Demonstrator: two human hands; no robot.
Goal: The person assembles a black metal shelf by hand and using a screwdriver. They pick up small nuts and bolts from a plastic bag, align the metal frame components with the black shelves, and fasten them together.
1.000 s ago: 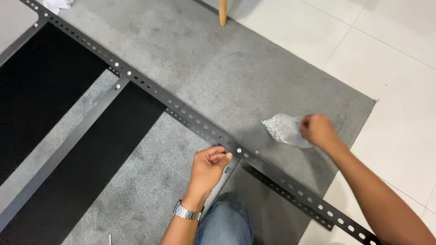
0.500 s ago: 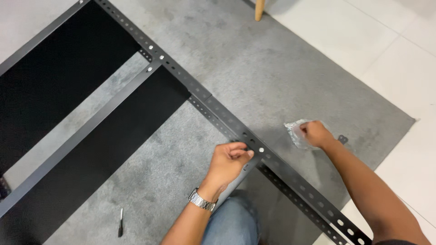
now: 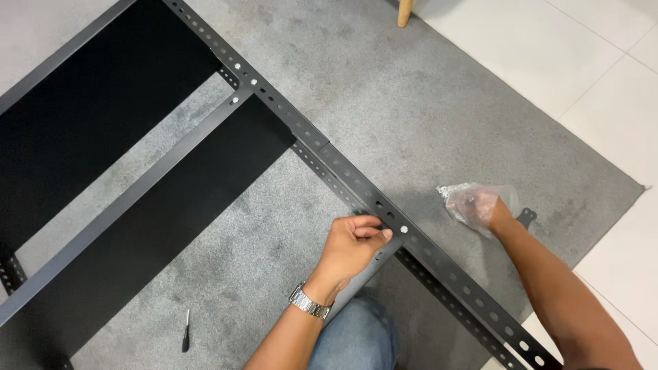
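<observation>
A long black perforated metal rail lies diagonally on the grey carpet, joined to black shelf panels. My left hand, with a metal watch on its wrist, pinches the rail where a grey crossbar meets it, next to a silver bolt head. My right hand reaches inside a clear plastic bag of small hardware lying on the carpet to the right of the rail. A small black bracket lies just beside the bag.
A small screwdriver lies on the carpet at lower left. A wooden furniture leg stands at the top. White floor tiles border the carpet on the right. My jeans-clad knee is below the rail.
The view has shifted, so the frame sits further right and lower. My right hand has gone into the plastic bag. My left hand has stayed on the rail joint.
</observation>
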